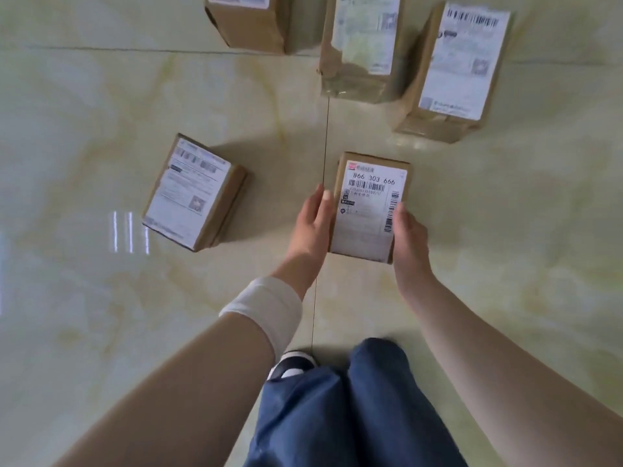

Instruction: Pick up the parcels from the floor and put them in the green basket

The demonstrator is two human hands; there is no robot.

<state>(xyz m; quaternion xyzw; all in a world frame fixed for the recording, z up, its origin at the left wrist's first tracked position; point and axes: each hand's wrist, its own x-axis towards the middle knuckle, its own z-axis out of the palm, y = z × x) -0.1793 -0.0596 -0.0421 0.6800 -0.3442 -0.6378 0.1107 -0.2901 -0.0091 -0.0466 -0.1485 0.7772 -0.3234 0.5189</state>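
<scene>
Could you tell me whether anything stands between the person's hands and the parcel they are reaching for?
Nothing visible does. The left hand and right hand already flank the nearest parcel, one on each long side, with fingers against its edges. The other parcels lie apart from it on the floor. The green basket is out of view.

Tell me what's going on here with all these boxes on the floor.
A person is bending over a tiled floor and holding a small cardboard parcel between both hands, the left hand on one side and the right hand on the other. Four more labelled parcels lie around it: one to the left and three farther ahead. No green basket is in view.
</scene>
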